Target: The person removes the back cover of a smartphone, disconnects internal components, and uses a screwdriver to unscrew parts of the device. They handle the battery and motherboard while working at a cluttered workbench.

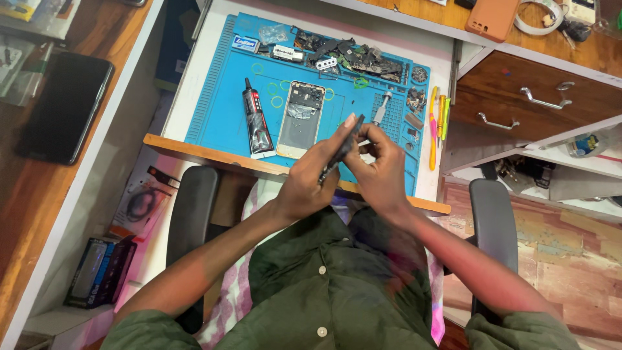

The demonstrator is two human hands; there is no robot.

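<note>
Blue mat [220, 104] is carrying the opened phone [301, 120] while both hands, left [304, 185] and right [382, 172], are pinching a dark slim part [341, 149], not yet refitted.

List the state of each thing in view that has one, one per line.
Left hand: closed on a thin dark phone part, held on edge.
Right hand: gripping the same part.
Opened phone: back off, insides exposed, flat on the blue mat.
Glue tube: capped, lying flat.
Drawers: shut.
Black phone: screen dark.
</note>
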